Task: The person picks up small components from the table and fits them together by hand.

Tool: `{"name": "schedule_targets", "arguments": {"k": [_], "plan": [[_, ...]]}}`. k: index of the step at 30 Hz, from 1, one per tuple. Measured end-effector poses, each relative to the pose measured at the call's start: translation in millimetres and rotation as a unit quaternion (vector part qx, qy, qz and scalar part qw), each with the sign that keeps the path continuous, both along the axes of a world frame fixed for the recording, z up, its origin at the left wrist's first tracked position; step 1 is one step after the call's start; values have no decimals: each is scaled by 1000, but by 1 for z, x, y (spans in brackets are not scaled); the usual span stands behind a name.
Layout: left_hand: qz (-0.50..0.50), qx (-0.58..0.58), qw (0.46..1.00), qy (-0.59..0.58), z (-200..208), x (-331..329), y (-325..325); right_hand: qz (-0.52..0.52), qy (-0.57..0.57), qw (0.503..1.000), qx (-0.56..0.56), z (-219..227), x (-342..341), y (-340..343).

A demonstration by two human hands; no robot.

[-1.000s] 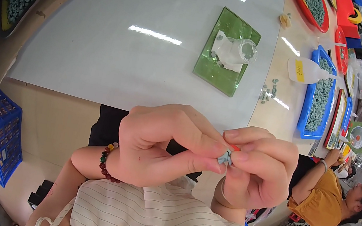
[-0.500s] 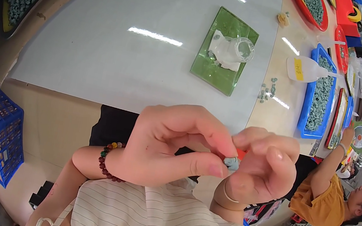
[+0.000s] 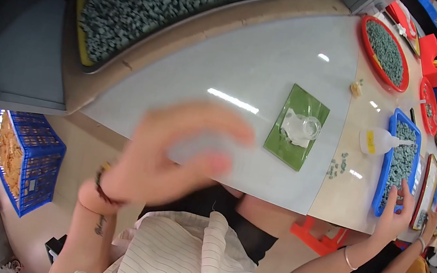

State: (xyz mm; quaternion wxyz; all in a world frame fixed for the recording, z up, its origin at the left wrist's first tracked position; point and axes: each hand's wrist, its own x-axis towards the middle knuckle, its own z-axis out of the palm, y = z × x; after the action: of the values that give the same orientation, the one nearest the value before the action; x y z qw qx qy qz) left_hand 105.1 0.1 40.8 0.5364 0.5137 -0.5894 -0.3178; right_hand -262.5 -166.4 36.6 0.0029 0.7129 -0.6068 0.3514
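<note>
the pale table (image 3: 241, 73) stretched ahead; at its right lay the blue tray (image 3: 382, 186), long axis running away from the person. the right hand (image 3: 397, 212), by far the nearer, reached to its near end, fingers forward; whether they pinched anything, i could not tell. the left hand (image 3: 153, 148), blurred and well apart, curved loosely, visibly gripping nothing. small grey-green stones (image 3: 401, 157) lay in the tray, just beyond the right fingertips.

Before you spreads a table (image 3: 230, 68), its glossy top grey-white with a beige stretch toward your right, and white light reflections (image 3: 233, 101) streak it. A grey boxy unit (image 3: 16, 54) borders its left end, while below you see beige floor (image 3: 75, 170) and a red stool (image 3: 322, 245).
</note>
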Motion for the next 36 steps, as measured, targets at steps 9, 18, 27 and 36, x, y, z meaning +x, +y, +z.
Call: {"name": "schedule_targets", "arguments": {"k": [9,18,27,36], "plan": [[304,148,797,-500,-30,157,-131,235,-184,949,-102,-5,60,41],[317,-81,834,-445,-15,186,-174,263,-292,917,-62,-26,30,70],[345,-36,765,542,7,235,-189,254,-378,888,-56,-41,11,72],[169,-81,576,795,10,282,-174,284,-382,879,27,-32,34,62]]}}
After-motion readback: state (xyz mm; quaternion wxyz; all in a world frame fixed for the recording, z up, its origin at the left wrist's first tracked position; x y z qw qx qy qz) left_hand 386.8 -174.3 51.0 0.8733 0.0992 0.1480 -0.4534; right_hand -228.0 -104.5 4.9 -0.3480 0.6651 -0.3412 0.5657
